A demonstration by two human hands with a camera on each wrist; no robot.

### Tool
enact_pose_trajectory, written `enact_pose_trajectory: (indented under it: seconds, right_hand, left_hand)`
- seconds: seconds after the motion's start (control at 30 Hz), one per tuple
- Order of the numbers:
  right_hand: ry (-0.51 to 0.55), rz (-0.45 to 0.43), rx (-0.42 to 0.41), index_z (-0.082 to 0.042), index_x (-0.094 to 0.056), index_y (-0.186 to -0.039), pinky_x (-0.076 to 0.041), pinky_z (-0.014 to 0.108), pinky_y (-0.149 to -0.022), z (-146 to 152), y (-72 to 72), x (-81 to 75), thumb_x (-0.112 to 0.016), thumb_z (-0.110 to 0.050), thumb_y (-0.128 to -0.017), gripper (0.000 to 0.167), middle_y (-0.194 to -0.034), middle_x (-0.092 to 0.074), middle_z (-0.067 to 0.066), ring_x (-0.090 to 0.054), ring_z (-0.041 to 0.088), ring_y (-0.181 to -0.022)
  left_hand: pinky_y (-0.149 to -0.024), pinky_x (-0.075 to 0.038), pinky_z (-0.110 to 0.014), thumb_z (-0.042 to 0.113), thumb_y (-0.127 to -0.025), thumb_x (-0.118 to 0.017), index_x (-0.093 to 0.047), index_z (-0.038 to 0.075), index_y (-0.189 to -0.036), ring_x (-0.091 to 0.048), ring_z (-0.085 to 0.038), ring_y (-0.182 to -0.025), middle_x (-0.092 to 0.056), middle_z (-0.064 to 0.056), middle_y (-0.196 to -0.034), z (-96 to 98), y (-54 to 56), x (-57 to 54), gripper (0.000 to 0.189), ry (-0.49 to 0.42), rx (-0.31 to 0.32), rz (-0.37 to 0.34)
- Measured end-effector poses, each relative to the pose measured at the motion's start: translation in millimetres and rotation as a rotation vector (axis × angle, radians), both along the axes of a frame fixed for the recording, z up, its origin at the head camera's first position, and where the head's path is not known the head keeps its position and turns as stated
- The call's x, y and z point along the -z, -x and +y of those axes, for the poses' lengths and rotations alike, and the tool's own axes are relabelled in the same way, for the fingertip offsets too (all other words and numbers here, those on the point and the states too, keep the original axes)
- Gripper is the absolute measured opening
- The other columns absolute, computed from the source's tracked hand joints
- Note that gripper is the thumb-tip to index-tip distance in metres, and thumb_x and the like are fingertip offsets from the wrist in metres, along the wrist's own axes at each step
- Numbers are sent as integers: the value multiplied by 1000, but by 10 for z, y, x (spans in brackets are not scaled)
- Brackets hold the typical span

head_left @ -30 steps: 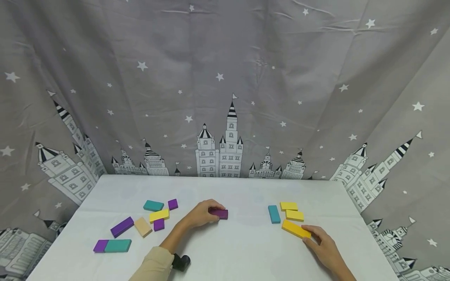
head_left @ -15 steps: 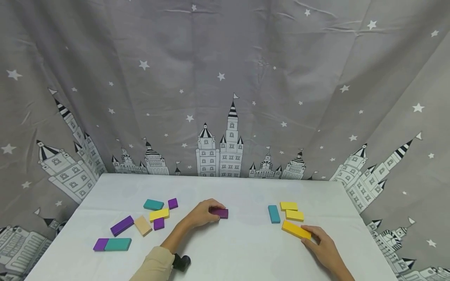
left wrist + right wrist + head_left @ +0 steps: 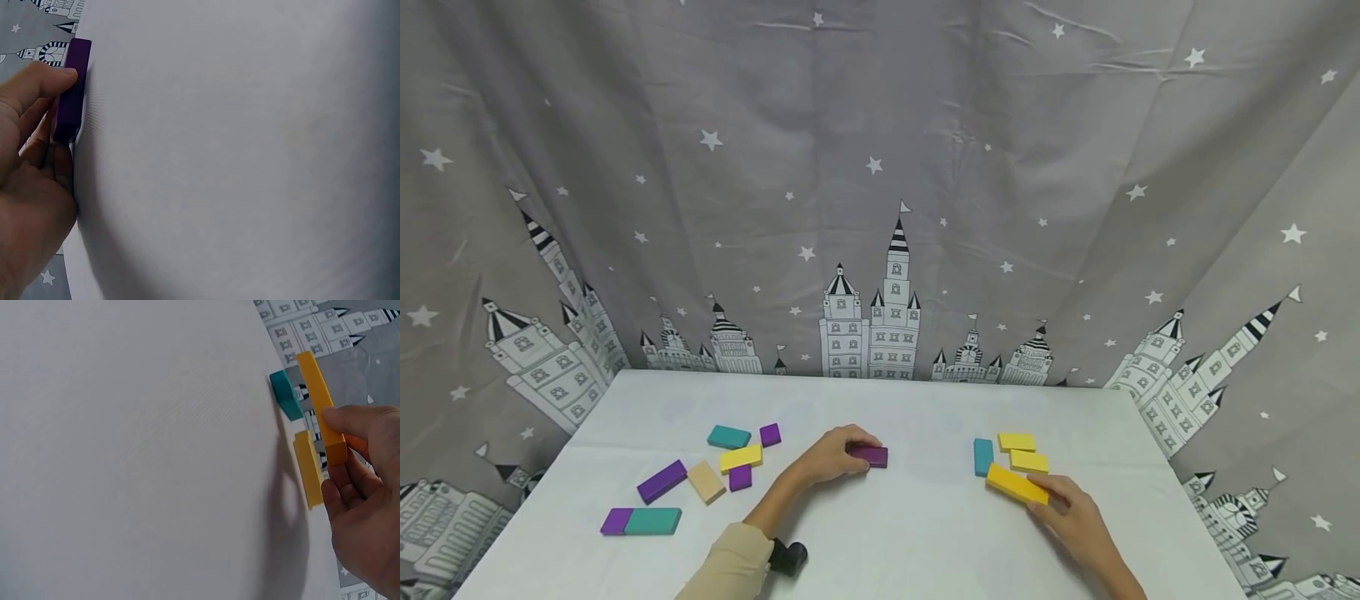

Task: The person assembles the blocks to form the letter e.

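Near the middle of the white table, my left hand [image 3: 835,454] pinches a purple block [image 3: 872,457] between thumb and fingers. The left wrist view shows that purple block [image 3: 74,90] from its long side, with the thumb pressed on it. On the right, my right hand [image 3: 1075,512] grips one end of a long yellow block [image 3: 1015,484]. In the right wrist view this yellow block [image 3: 321,403] hangs above the table, apart from the teal block [image 3: 285,395] and another yellow block [image 3: 307,469] behind it.
Two yellow blocks, one of them the farther block [image 3: 1016,442], lie beside a teal block [image 3: 982,457]. Several blocks are spread on the left, including a tan block [image 3: 706,482], a yellow block [image 3: 741,457] and a teal block [image 3: 652,522]. A grey curtain [image 3: 745,100] hangs behind the table.
My right hand has lifted the long yellow block and shifted it left, towards the teal block. The left hand and its purple block have stayed in place.
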State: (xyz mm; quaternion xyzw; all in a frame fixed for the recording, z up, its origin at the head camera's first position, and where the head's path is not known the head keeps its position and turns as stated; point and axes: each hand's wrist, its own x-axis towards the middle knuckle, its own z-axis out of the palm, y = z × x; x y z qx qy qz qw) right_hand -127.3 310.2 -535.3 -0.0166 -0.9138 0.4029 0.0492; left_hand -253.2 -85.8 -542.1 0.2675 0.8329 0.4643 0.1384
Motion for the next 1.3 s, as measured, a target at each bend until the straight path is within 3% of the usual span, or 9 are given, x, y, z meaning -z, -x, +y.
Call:
enact_pose_trajectory:
  seconds: [0.3, 0.57, 0.93, 1.1, 1.3]
  right_hand:
    - [67, 68, -92, -3, -68, -124, -48, 45, -101, -228, 196, -146, -75, -1, -86, 39, -125, -64, 11, -57, 31, -120]
    - [95, 79, -175, -6, -71, -121, -47, 47, -102, -462, 427, -107, -78, -4, -85, 37, -124, -65, 5, -57, 28, -120]
    - [24, 83, -255, -12, -73, -118, -46, 48, -103, -848, 638, -58, -79, -8, -84, 34, -116, -67, -1, -59, 25, -115]
    - [10, 86, -319, -10, -73, -117, -46, 49, -101, -972, 684, -60, -78, -8, -85, 32, -115, -67, 1, -60, 27, -114]
    - [-17, 59, -330, -9, -72, -118, -47, 47, -102, -1049, 747, -25, -76, -7, -87, 31, -116, -67, 2, -59, 25, -115]
  left_hand:
    - [-95, -47, -46, 6, -85, -73, -71, 9, -119, -56, -26, -108, -64, -8, -118, 8, 6, -11, 34, 19, -1, 4]
    - [-93, -47, -44, 6, -86, -72, -71, 8, -119, -56, -25, -107, -64, -8, -118, 11, 7, -12, 34, 12, 1, -8]
    - [-96, -46, -47, 6, -87, -72, -71, 9, -120, -55, -25, -108, -63, -7, -119, 21, 13, -21, 33, 31, -13, -24]
    - [-94, -46, -44, 6, -85, -72, -71, 8, -120, -56, -24, -106, -64, -7, -118, 13, 2, -36, 34, 14, -7, -22]
    - [-95, -46, -46, 6, -85, -73, -71, 9, -119, -55, -24, -107, -64, -7, -119, 20, -11, -50, 34, 23, -21, -38]
